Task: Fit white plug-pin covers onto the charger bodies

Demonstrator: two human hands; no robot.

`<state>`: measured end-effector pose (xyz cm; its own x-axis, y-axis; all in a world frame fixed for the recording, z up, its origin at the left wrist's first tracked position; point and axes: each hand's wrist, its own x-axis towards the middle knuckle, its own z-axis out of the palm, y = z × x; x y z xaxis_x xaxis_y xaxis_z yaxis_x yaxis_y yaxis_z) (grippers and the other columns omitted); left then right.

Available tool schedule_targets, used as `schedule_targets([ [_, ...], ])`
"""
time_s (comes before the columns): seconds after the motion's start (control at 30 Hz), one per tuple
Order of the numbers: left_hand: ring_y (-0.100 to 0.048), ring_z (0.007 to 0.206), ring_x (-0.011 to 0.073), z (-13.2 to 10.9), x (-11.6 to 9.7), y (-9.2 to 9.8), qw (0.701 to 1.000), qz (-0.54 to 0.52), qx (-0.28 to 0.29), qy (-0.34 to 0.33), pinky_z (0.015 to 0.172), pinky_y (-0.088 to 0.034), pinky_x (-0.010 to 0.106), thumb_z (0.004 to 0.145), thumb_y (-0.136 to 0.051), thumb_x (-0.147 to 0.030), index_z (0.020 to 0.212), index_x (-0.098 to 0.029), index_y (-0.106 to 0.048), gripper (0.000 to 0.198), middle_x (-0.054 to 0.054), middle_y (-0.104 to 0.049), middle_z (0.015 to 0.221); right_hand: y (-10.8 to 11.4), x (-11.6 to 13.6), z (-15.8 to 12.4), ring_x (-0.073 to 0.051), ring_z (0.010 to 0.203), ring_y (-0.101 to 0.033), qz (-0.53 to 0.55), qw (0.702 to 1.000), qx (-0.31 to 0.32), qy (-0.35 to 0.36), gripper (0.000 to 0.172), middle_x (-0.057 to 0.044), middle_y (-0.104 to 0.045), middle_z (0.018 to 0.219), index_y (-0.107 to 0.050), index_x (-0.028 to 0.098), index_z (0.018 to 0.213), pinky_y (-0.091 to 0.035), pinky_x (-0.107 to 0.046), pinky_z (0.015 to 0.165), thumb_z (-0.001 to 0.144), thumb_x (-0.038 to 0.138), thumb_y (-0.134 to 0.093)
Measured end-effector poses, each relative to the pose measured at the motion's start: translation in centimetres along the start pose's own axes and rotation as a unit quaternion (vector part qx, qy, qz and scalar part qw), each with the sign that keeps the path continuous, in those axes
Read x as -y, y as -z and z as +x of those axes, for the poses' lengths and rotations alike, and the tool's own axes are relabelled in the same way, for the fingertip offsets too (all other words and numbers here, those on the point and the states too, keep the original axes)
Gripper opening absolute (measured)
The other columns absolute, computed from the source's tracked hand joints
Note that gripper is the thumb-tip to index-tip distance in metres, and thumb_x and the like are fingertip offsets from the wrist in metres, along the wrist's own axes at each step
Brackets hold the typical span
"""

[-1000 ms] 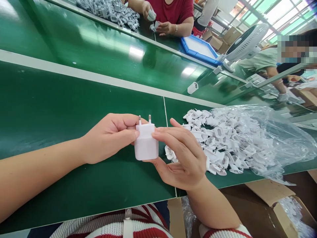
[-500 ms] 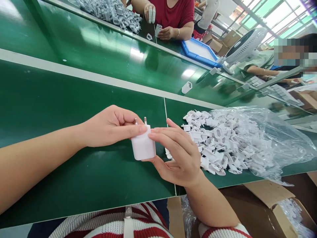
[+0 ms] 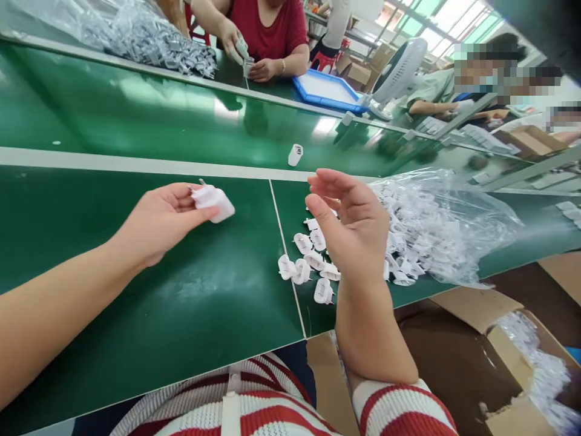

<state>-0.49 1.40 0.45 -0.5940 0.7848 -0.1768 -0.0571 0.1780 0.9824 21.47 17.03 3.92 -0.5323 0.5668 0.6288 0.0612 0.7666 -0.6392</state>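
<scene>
My left hand [image 3: 167, 221] grips a white charger plug [image 3: 216, 204] between thumb and fingers, above the green table on the left. One metal pin shows at the plug's upper edge. Held up on the right, my right hand [image 3: 354, 221] is empty, its fingers curved and apart from the thumb. Beneath and beside it lie several loose white plug caps [image 3: 314, 260]. A larger heap of the same white caps [image 3: 408, 224] spreads to its right, partly inside a clear plastic bag [image 3: 481, 224].
A white charger body [image 3: 295, 155] stands on the green conveyor past the pale strip. Across it, a co-worker in red [image 3: 276, 30] handles a small part near a grey heap [image 3: 172, 51]. There are a blue tray [image 3: 329, 91], a fan [image 3: 402, 69] and an open carton [image 3: 508, 339] at lower right.
My right hand has let go of the plug and moved up and right. My left hand has carried the plug left and tilted it. The view has shifted, showing more loose caps.
</scene>
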Motion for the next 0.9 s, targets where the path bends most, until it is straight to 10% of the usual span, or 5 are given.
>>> schedule_targets([
  [0.23,-0.058,0.106,0.0125,7.1,-1.7,6.4,0.948,0.245,-0.15,-0.134,0.087,-0.046,0.023,0.081,-0.077,-0.048,0.121,-0.028,-0.065,0.046,-0.018,-0.069,0.095,5.2,0.7,-7.3,-0.039,0.147,-0.043,-0.261,0.938,0.229,-0.02,0.067,-0.016,-0.051,0.155,-0.049,0.024,0.148,-0.042,-0.067,0.115,0.092,0.055,-0.067],
  [0.37,-0.049,0.1,0.0061,11.9,-2.2,10.7,0.91,0.392,-0.123,-0.05,0.077,-0.042,0.017,0.083,-0.066,-0.058,0.116,-0.022,-0.051,0.051,-0.016,-0.052,0.08,4.1,-3.1,-12.0,-0.047,0.157,-0.018,-0.332,0.906,0.245,-0.09,0.09,-0.025,-0.021,0.168,-0.027,0.016,0.161,-0.036,-0.072,0.116,0.092,0.063,-0.06],
  [0.5,-0.044,0.113,0.0135,13.6,-1.9,11.9,0.929,0.343,-0.134,0.016,0.076,-0.038,0.023,0.072,-0.069,-0.078,0.099,-0.018,-0.04,0.072,-0.01,-0.044,0.085,3.1,-6.0,-11.0,-0.039,0.156,-0.024,-0.327,0.914,0.219,-0.095,0.072,-0.02,-0.034,0.165,-0.033,0.016,0.158,-0.031,-0.064,0.123,0.1,0.053,-0.053],
  [0.73,0.009,0.149,0.032,11.7,-2.1,7.4,0.846,0.424,-0.321,-0.039,0.078,-0.01,0.037,0.083,-0.026,-0.094,0.112,-0.009,-0.028,0.09,0.002,-0.032,0.124,2.5,-3.8,-7.4,-0.038,0.154,-0.027,-0.344,0.911,0.224,-0.035,0.077,-0.017,-0.037,0.164,-0.036,0.014,0.157,-0.025,-0.063,0.126,0.096,0.056,-0.058],
  [0.9,-0.017,0.151,0.0286,15.4,-2.6,-1.8,0.869,0.368,-0.183,-0.276,0.098,-0.028,0.039,0.088,-0.062,-0.068,0.137,-0.016,-0.037,0.076,0.012,-0.032,0.153,-0.9,-4.4,-5.9,-0.03,0.117,-0.063,-0.343,0.905,0.251,0.03,0.031,-0.013,-0.072,0.119,-0.065,0.017,0.127,-0.045,-0.055,0.112,0.098,0.017,-0.055],
])
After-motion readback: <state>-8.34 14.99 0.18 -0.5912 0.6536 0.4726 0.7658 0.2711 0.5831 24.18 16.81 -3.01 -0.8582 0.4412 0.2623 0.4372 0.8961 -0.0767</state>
